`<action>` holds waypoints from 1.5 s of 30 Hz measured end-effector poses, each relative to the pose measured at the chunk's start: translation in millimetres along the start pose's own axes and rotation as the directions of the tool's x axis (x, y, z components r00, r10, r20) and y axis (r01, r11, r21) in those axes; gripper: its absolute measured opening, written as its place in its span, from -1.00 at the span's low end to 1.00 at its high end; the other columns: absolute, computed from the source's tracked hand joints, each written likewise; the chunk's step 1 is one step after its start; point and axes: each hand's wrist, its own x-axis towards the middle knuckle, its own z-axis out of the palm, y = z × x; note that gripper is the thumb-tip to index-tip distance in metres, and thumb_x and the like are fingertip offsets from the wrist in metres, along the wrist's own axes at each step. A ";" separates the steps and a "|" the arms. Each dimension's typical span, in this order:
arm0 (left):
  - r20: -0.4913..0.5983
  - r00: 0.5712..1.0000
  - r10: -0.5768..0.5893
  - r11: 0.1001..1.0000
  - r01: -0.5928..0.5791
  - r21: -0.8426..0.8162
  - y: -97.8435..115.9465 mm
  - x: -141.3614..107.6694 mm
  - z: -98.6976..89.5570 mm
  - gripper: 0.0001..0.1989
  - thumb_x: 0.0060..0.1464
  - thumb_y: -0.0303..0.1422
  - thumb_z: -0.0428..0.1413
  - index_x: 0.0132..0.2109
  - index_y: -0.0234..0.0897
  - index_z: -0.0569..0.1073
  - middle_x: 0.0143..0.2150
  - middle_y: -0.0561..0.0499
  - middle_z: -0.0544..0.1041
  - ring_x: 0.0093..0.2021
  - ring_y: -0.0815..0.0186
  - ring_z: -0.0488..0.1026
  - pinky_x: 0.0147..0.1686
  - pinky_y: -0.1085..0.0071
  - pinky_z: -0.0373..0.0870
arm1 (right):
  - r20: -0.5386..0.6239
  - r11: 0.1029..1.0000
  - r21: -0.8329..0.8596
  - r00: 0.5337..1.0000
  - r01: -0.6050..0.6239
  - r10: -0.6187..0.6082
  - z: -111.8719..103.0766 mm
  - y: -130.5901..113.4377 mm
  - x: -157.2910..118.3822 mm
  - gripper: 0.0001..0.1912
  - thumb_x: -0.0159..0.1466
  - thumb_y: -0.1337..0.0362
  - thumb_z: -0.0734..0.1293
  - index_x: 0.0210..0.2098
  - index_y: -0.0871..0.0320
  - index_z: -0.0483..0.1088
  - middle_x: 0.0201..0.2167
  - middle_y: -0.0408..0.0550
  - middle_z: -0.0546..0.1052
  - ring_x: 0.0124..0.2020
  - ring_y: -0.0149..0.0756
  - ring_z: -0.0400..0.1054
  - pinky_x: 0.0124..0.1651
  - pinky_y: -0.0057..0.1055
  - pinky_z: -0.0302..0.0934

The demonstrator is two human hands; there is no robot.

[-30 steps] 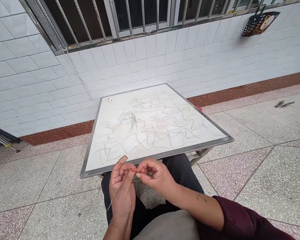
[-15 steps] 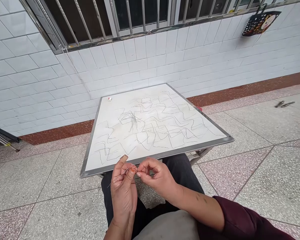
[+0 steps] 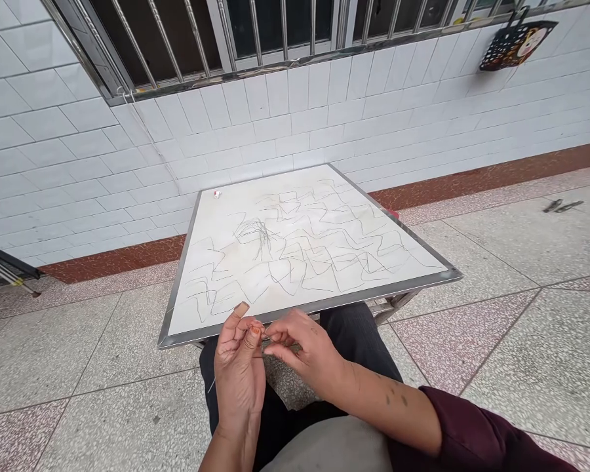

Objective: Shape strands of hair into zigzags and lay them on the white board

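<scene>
Just in front of the table's near edge, my left hand (image 3: 242, 354) pinches a thin wire between thumb and index finger; its end shows at the hand's left side. A band is wrapped round one of its raised fingertips. Close on its right, my right hand (image 3: 307, 347) has thumb and index finger apart at the tips, with the other fingers curled; whether it touches the wire is too small to tell. Many thin bent wires (image 3: 341, 262) lie spread over the white table (image 3: 216, 226), and a denser bunch of wires (image 3: 261, 237) lies left of the middle.
A small white and red object (image 3: 217, 195) sits at the table's far left corner. Behind is a tiled wall with a barred window. A dotted bag (image 3: 516, 46) hangs at upper right. Dark items (image 3: 562, 206) lie on the floor at right. My knees are under the table.
My right hand's thumb and index finger have parted from their pinch beside my left fingertips. My left hand has shifted slightly left and still pinches the wire.
</scene>
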 end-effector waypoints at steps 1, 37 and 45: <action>0.004 1.000 0.014 1.000 -0.014 0.003 2.1 1.7 -0.6 -0.53 -0.21 -0.41 0.43 -0.06 -0.22 0.57 -0.40 0.12 0.49 -0.36 0.48 0.45 -0.24 0.58 0.42 | 0.024 0.997 0.056 0.999 -0.046 0.045 -0.6 0.4 0.2 -0.86 0.29 0.19 0.37 -0.18 0.07 0.44 -0.38 -0.11 0.49 -0.37 -0.32 0.34 -0.31 -0.40 0.28; -0.024 0.999 0.022 0.940 -0.013 0.340 -6.1 6.7 -10.3 -0.70 -0.11 -0.25 0.36 -0.21 -0.30 0.58 -0.40 0.06 0.50 -0.41 0.40 0.43 -0.39 0.45 0.44 | 0.407 0.626 0.520 0.813 -0.582 0.417 -2.0 23.6 4.2 -0.75 0.19 0.10 0.41 -0.29 0.17 0.49 -0.49 -0.17 0.48 -0.50 -0.47 0.29 -0.41 -0.48 0.20; -0.024 0.998 0.059 0.928 -0.046 0.371 -10.2 8.2 -17.2 -0.76 -0.05 -0.26 0.33 -0.24 -0.28 0.56 -0.46 0.12 0.46 -0.46 0.42 0.43 -0.40 0.48 0.40 | 0.220 0.823 0.414 0.920 -0.390 0.325 6.1 22.5 -3.2 -0.91 0.19 0.26 0.41 -0.30 0.11 0.50 -0.36 -0.13 0.55 -0.37 -0.38 0.40 -0.28 -0.43 0.27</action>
